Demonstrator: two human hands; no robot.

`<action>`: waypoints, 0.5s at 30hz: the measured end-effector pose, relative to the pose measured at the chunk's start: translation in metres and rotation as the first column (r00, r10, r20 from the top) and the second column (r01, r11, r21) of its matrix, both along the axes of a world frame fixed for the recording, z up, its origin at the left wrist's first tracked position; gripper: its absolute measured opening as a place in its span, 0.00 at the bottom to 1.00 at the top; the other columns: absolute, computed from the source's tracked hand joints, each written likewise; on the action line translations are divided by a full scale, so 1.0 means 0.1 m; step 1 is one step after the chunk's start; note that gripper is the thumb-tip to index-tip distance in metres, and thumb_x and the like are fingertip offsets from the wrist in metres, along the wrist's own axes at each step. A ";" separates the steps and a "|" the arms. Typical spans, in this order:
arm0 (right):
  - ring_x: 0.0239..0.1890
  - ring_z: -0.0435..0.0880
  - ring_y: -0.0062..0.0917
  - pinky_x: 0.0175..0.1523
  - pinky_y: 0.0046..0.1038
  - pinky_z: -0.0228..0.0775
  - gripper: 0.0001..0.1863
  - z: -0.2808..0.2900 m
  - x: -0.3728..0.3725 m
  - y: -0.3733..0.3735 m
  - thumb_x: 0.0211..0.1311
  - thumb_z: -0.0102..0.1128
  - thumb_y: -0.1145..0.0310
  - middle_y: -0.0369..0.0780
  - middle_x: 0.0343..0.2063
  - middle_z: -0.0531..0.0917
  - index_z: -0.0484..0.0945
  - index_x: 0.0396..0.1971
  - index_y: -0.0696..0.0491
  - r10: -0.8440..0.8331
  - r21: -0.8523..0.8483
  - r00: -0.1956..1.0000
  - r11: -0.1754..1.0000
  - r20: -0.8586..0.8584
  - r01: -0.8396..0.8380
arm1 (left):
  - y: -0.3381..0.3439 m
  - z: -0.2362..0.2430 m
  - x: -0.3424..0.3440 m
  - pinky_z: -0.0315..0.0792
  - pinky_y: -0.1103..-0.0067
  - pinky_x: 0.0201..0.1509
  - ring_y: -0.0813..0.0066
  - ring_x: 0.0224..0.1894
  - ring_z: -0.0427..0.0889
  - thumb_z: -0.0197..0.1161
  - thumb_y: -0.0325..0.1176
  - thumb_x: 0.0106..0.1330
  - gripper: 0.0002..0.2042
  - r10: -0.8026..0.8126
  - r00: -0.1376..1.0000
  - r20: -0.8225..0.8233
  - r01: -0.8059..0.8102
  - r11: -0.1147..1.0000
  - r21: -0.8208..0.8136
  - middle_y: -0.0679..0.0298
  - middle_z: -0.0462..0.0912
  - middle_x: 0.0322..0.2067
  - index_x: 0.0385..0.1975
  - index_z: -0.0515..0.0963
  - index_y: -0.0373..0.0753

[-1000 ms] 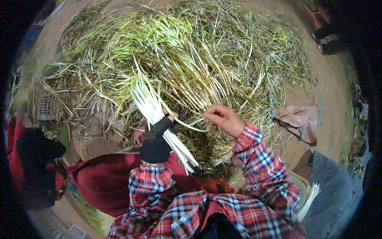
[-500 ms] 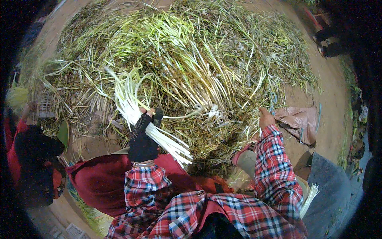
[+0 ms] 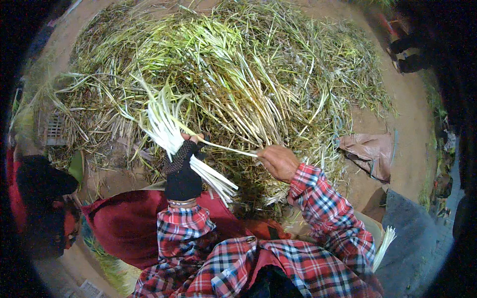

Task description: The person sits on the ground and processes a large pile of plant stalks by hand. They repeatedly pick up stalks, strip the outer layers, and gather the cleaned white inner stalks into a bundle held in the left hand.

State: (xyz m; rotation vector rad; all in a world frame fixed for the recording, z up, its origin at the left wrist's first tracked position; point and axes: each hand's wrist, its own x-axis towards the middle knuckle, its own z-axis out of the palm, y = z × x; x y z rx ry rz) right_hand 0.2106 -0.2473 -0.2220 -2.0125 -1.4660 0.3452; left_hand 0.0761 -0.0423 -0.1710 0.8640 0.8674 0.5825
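Observation:
My left hand (image 3: pixel 184 159), in a black fingerless glove, is closed round a bunch of peeled white vegetable stalks (image 3: pixel 163 130). Its pale leafy tops spread to the upper left, and the cut ends (image 3: pixel 216 181) stick out below the glove. One more stalk (image 3: pixel 226 148) runs from the left thumb and fingers across to my bare right hand (image 3: pixel 278 161), which pinches its end. Beneath and beyond both hands lies a big heap of unpeeled stalks and stripped leaves (image 3: pixel 248 92), green at the top and brownish at the root ends.
A brown plastic sheet (image 3: pixel 370 154) lies on the dirt floor to the right. Another bundle of white stalks (image 3: pixel 384 248) rests by my right side on grey cloth (image 3: pixel 410 238). Dark red cloth (image 3: pixel 124 221) covers my left leg. At the left edge sits another person (image 3: pixel 42 198), near a crate (image 3: pixel 54 128).
My right hand has moved left from the heap's right side and now grips the single stalk's end. That stalk is pulled straighter. The bunch stays in my left hand, slightly shifted.

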 end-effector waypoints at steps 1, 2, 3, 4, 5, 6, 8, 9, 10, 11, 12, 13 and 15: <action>0.24 0.72 0.32 0.28 0.31 0.66 0.06 0.02 0.02 -0.09 0.53 0.45 0.70 0.41 0.22 0.72 0.69 0.29 0.53 -0.067 0.003 0.998 0.998 -0.005 0.067 | 0.04 -0.04 -0.02 0.67 0.87 0.21 0.77 0.24 0.74 0.58 0.27 0.51 0.11 -0.034 0.997 -0.065 0.037 0.998 0.041 0.59 0.76 0.27 0.33 0.67 0.38; 0.22 0.71 0.30 0.26 0.30 0.66 0.06 0.06 0.05 -0.17 0.54 0.43 0.69 0.40 0.22 0.72 0.68 0.29 0.53 -0.106 0.031 0.994 0.994 -0.015 0.107 | 0.07 -0.06 -0.03 0.66 0.87 0.20 0.78 0.25 0.75 0.58 0.28 0.51 0.12 -0.093 0.993 -0.072 0.101 0.988 0.117 0.60 0.76 0.27 0.35 0.67 0.37; 0.20 0.69 0.25 0.24 0.26 0.65 0.06 0.13 0.12 -0.22 0.56 0.42 0.69 0.38 0.22 0.73 0.69 0.29 0.53 -0.432 -0.064 0.841 0.898 -0.327 0.436 | 0.12 -0.08 -0.03 0.68 0.87 0.22 0.78 0.29 0.75 0.57 0.31 0.53 0.11 -0.032 0.999 -0.033 0.033 0.999 0.042 0.60 0.76 0.30 0.35 0.68 0.38; 0.18 0.67 0.19 0.23 0.22 0.64 0.07 0.23 0.20 -0.25 0.58 0.40 0.68 0.36 0.23 0.74 0.69 0.29 0.54 -0.641 -0.224 0.513 0.723 -0.571 0.653 | 0.15 -0.08 -0.04 0.70 0.87 0.24 0.79 0.32 0.76 0.56 0.34 0.54 0.10 0.035 0.999 -0.005 -0.035 0.999 -0.002 0.60 0.76 0.33 0.35 0.70 0.39; 0.16 0.62 0.13 0.21 0.15 0.61 0.09 0.33 0.25 -0.25 0.59 0.38 0.68 0.34 0.22 0.74 0.70 0.29 0.53 -0.654 -0.182 0.343 0.597 -0.674 0.781 | 0.16 -0.07 -0.01 0.69 0.88 0.19 0.82 0.30 0.76 0.56 0.33 0.54 0.08 0.226 0.973 0.044 -0.219 0.968 -0.124 0.60 0.76 0.31 0.33 0.70 0.40; 0.16 0.67 0.17 0.21 0.21 0.63 0.08 0.43 0.25 -0.23 0.58 0.39 0.71 0.35 0.22 0.76 0.70 0.30 0.54 -0.652 -0.139 0.389 0.606 -0.650 0.783 | 0.14 -0.05 -0.02 0.72 0.86 0.25 0.78 0.33 0.76 0.56 0.31 0.54 0.09 0.249 0.964 0.091 -0.235 0.962 -0.141 0.58 0.76 0.32 0.33 0.68 0.41; 0.17 0.72 0.26 0.22 0.28 0.65 0.07 0.51 0.10 -0.02 0.55 0.40 0.72 0.40 0.20 0.76 0.69 0.32 0.55 -0.572 -0.063 0.707 0.793 -0.416 0.606 | -0.02 -0.02 0.06 0.72 0.85 0.27 0.74 0.37 0.75 0.57 0.32 0.53 0.15 0.104 0.983 0.151 -0.081 0.986 -0.149 0.56 0.75 0.36 0.40 0.66 0.40; 0.19 0.74 0.31 0.24 0.32 0.65 0.07 0.50 -0.04 0.12 0.54 0.41 0.72 0.43 0.21 0.76 0.68 0.32 0.54 -0.472 -0.047 0.809 0.872 -0.350 0.488 | -0.15 -0.01 0.07 0.69 0.85 0.28 0.73 0.38 0.75 0.56 0.33 0.54 0.18 -0.064 0.984 0.166 0.090 0.984 -0.153 0.56 0.73 0.39 0.44 0.63 0.37; 0.21 0.75 0.36 0.26 0.36 0.65 0.07 0.49 -0.21 0.26 0.53 0.42 0.71 0.46 0.21 0.75 0.68 0.32 0.54 -0.353 -0.041 0.892 0.934 -0.281 0.356 | -0.29 -0.01 0.07 0.67 0.85 0.28 0.71 0.39 0.74 0.55 0.34 0.55 0.21 -0.182 0.979 0.087 0.199 0.943 -0.267 0.56 0.72 0.43 0.47 0.61 0.35; 0.22 0.74 0.39 0.27 0.37 0.65 0.07 0.49 -0.35 0.33 0.51 0.43 0.70 0.47 0.21 0.75 0.68 0.30 0.55 -0.309 -0.158 0.923 0.948 -0.229 0.277 | -0.41 -0.02 0.07 0.67 0.84 0.24 0.75 0.28 0.72 0.56 0.34 0.54 0.18 -0.193 0.971 0.138 0.222 0.944 -0.244 0.60 0.73 0.35 0.44 0.63 0.37; 0.22 0.73 0.42 0.28 0.39 0.65 0.08 0.50 -0.46 0.38 0.50 0.44 0.69 0.49 0.20 0.74 0.67 0.29 0.55 -0.214 -0.210 0.949 0.964 -0.230 0.166 | -0.51 -0.05 0.06 0.67 0.83 0.19 0.79 0.18 0.69 0.58 0.35 0.53 0.16 -0.222 0.959 0.174 0.258 0.942 -0.217 0.65 0.74 0.26 0.40 0.66 0.40; 0.22 0.73 0.43 0.28 0.40 0.65 0.08 0.51 -0.52 0.42 0.49 0.44 0.68 0.50 0.21 0.74 0.67 0.28 0.56 -0.234 -0.286 0.953 0.942 -0.191 0.174 | -0.54 -0.09 0.05 0.66 0.82 0.19 0.79 0.17 0.68 0.58 0.35 0.53 0.15 -0.173 0.978 0.114 0.198 0.944 -0.264 0.66 0.73 0.24 0.40 0.66 0.40; 0.23 0.74 0.44 0.30 0.42 0.65 0.09 0.56 -0.63 0.45 0.46 0.45 0.68 0.50 0.20 0.74 0.66 0.24 0.59 -0.257 -0.282 0.945 0.939 -0.201 0.195 | -0.57 -0.19 0.04 0.66 0.79 0.18 0.79 0.17 0.67 0.57 0.35 0.54 0.13 -0.116 0.980 0.159 0.154 0.955 -0.254 0.68 0.71 0.19 0.38 0.67 0.40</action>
